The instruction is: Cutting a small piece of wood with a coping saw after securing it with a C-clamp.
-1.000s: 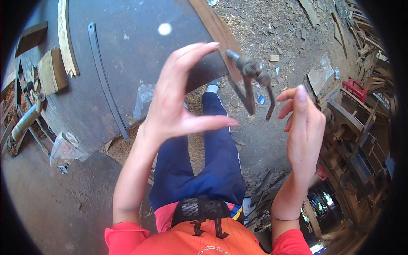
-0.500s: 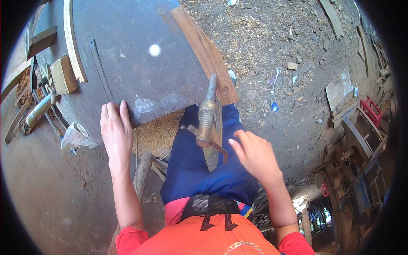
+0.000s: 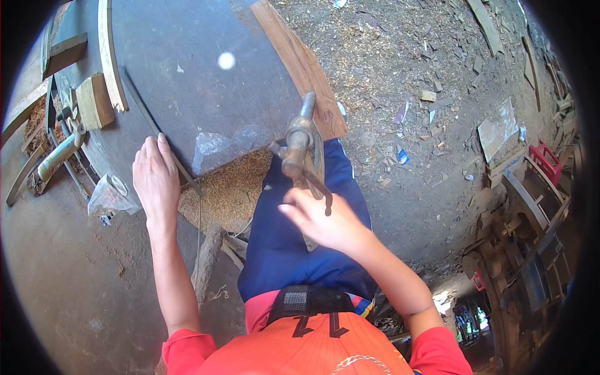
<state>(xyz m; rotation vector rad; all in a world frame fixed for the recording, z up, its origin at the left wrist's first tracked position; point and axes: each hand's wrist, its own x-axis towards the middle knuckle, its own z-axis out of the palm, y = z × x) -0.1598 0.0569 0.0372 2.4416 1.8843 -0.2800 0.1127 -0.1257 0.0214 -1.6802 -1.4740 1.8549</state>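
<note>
I see the rusty metal clamp [image 3: 300, 147] at centre, over my blue-trousered lap. My right hand [image 3: 322, 222], at its 6 o'clock, grasps its crank handle. My left hand [image 3: 156, 181], at 9 o'clock, lies released, flat on the dark round surface [image 3: 206, 94].

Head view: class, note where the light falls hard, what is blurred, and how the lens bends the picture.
Head view: hard sunlight on the sawdust-strewn ground; a bright round light spot on the dark grey sheet; the right hand by the rusty metal clamp is slightly soft, the left hand sharper; fisheye bends the long reddish-brown wooden plank, rim black.
</note>
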